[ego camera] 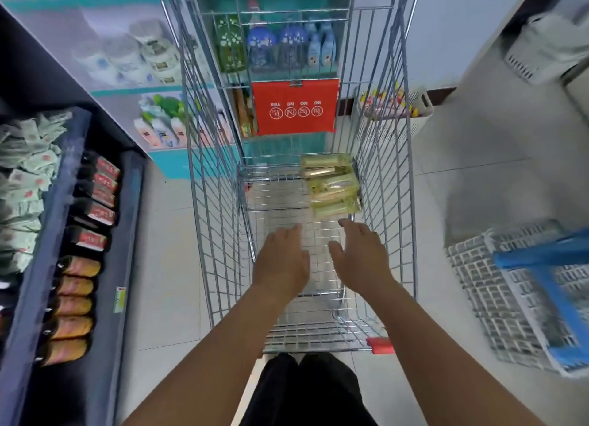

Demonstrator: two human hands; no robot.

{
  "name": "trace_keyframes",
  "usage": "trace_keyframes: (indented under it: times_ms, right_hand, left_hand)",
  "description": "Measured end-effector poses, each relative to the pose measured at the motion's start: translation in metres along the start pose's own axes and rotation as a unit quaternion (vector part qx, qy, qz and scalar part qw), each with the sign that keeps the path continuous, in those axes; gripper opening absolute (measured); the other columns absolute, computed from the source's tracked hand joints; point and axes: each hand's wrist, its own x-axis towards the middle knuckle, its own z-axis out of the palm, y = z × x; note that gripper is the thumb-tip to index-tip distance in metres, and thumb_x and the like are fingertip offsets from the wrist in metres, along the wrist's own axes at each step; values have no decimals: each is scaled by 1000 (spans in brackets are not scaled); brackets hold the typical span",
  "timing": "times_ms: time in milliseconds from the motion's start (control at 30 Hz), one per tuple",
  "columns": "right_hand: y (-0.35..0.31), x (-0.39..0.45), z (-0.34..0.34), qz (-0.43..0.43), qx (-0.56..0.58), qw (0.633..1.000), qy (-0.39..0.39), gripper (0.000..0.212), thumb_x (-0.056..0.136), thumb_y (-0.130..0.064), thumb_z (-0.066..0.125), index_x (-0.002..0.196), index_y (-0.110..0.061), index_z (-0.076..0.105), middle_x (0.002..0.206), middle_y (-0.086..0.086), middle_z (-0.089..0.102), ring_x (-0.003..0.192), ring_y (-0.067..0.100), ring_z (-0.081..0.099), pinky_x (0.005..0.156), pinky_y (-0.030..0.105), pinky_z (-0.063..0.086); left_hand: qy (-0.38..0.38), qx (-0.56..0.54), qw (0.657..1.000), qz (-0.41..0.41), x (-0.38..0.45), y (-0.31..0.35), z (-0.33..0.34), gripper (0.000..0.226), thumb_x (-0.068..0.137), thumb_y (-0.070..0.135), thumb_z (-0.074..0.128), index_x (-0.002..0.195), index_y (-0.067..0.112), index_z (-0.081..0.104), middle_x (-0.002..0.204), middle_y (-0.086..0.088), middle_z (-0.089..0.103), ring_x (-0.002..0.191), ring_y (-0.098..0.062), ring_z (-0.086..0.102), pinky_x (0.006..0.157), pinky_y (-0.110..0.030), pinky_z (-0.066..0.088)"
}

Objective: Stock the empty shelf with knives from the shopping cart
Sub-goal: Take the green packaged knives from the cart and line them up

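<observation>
Your forearms reach down into the cart (220, 183). Your left hand (282, 263) and right hand (361, 256) hover palm-down, fingers loosely spread, holding nothing. The packaged knives (333, 186) lie at the cart's far right corner, just beyond your right hand. Pale floor tiles; stocked shelves (79, 234) to your left.

The knives (331, 185) lie in the cart (302, 202), piled at its far right corner. Both hands (280, 259) reach into the cart nearer its middle, just short of them. Shelves (63, 234) stand left of the cart, a basket (516, 295) on the floor to its right.
</observation>
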Motion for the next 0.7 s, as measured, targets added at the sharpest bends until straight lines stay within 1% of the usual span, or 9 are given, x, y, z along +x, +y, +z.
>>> trace_keyframes:
  times_ms: [167, 267, 367, 467, 533, 600, 700]
  right_hand:
    - [-12, 59, -10, -8, 1, 1000, 19, 51, 96, -32, 44, 144, -15, 35, 142, 11, 43, 128, 30, 40, 102, 39, 35]
    - [-13, 102, -15, -13, 3, 999, 31, 50, 95, -31, 45, 142, -14, 36, 138, 12, 46, 126, 30, 41, 102, 40, 36]
    - [-11, 151, -15, -7, 37, 998, 40, 47, 94, -27, 48, 138, -13, 41, 134, 12, 50, 122, 31, 44, 101, 41, 39]
    - [-8, 201, -8, 8, 60, 997, 42, 50, 92, -25, 49, 139, -12, 39, 134, 13, 51, 121, 31, 45, 102, 44, 39]
    - [-4, 235, -1, 24, 73, 996, 41, 51, 92, -24, 50, 140, -11, 39, 133, 15, 51, 122, 32, 45, 103, 45, 39]
    - [4, 266, 8, 34, 65, 997, 27, 53, 93, -25, 50, 142, -11, 36, 138, 15, 46, 127, 33, 40, 106, 44, 35]
    - [16, 308, 24, 31, 10, 999, -15, 61, 95, -29, 47, 149, -16, 23, 151, 12, 30, 139, 30, 24, 116, 42, 19]
  left_hand:
    - [0, -8, 1000, -2, 53, 0, -6, 56, 98, 24, 42, 149, 19, 20, 148, -5, 33, 134, -23, 32, 102, -38, 37]
    - [11, -16, 1000, 2, 90, 2, -9, 58, 97, 22, 45, 148, 19, 20, 144, -6, 37, 130, -23, 36, 98, -38, 41]
    - [18, -15, 1000, 6, 135, 3, -11, 60, 97, 21, 47, 149, 18, 18, 144, -6, 37, 128, -23, 38, 99, -37, 41]
    - [10, -3, 1000, 9, 183, 3, -7, 64, 96, 18, 47, 150, 17, 13, 145, -5, 36, 130, -23, 36, 102, -36, 38]
    - [-4, 5, 1000, 8, 217, 2, 1, 67, 96, 19, 46, 151, 18, 9, 149, -5, 32, 133, -24, 34, 107, -37, 35]
    - [-23, 22, 999, 17, 249, -3, 12, 67, 97, 22, 45, 152, 17, 7, 152, -6, 27, 137, -25, 29, 111, -38, 30]
    - [-52, 70, 995, 42, 291, -10, 33, 67, 96, 28, 46, 151, 15, 9, 153, -6, 24, 138, -26, 28, 112, -37, 26]
